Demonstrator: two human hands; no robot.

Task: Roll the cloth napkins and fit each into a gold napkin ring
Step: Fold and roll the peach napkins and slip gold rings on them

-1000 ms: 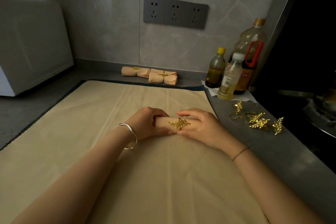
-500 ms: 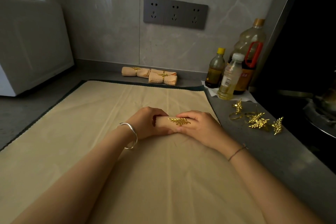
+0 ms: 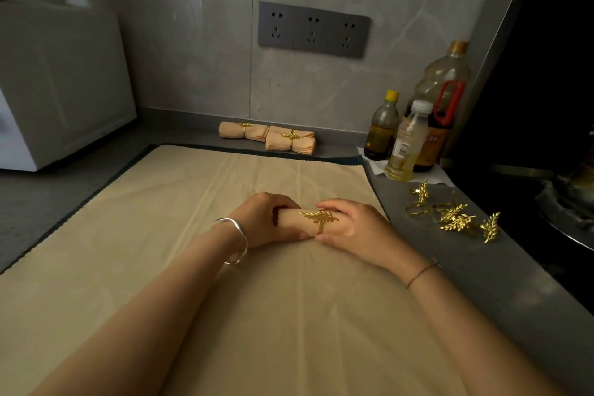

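Between the two hands, on the wide beige cloth point(image 3: 193, 202) spread over the grey stone counter point(image 3: 482, 283), lies the rolled peach cloth napkin point(image 3: 292, 224), with a gold leaf-shaped metal napkin ring point(image 3: 319, 218) round it right against the right hand point(image 3: 353, 230). The left hand point(image 3: 266, 223), a silver bangle point(image 3: 236, 239) on its wrist, has its fingers curled round the roll's left end. The right hand's fingers arch over the other end, with the thumb tip touching the ring's near side. That right end of the roll is hidden under the palm, and how far the ring sits from it cannot be told. Bare cloth runs wide to the left of the left hand and towards the camera under both forearms. Just right of the right hand the cloth's scalloped edge ends, and past it a cluster of loose gold leaf rings point(image 3: 456, 219) lies on the counter, with a dark hob point(image 3: 565, 202) beyond, cut off by the frame. Ahead of the hands, against the wall, rest finished peach napkin rolls point(image 3: 273, 137), overlapping so their count is unclear. Several bottles point(image 3: 408, 138) stand ahead to the right, and a white appliance point(image 3: 64, 83) stands far left.
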